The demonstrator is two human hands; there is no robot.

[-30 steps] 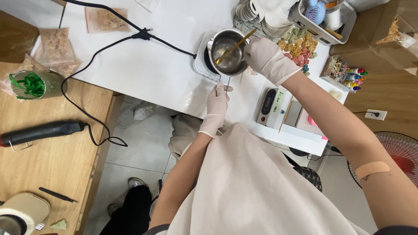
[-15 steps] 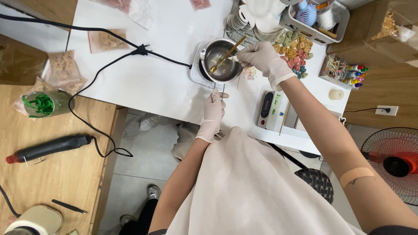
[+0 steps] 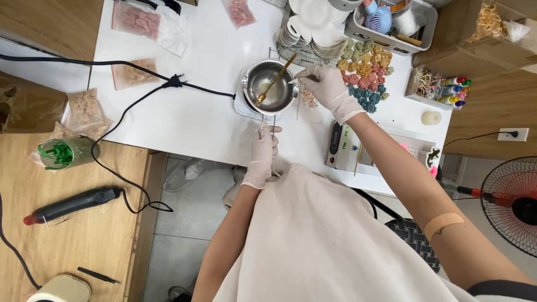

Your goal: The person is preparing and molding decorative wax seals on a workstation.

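A small steel pot (image 3: 270, 85) with liquid in it sits on a white heater base on the white table (image 3: 196, 120). My right hand (image 3: 327, 89), in a white glove, holds a thin wooden stick (image 3: 275, 79) whose end dips into the pot. My left hand (image 3: 263, 152), also gloved, grips the pot's thin metal handle (image 3: 273, 120) at the table's near edge.
A black power cord (image 3: 140, 98) crosses the table. Coloured wax flowers (image 3: 366, 75), stacked white dishes (image 3: 310, 31), a grey bin (image 3: 391, 22), markers (image 3: 450, 92) and a digital scale (image 3: 347, 148) lie to the right. A heat gun (image 3: 70, 206) rests on the wooden bench at left; a fan (image 3: 512, 204) stands at right.
My view has shifted and moved closer. My right hand has turned the stick in the pot; my left hand stays on the handle.
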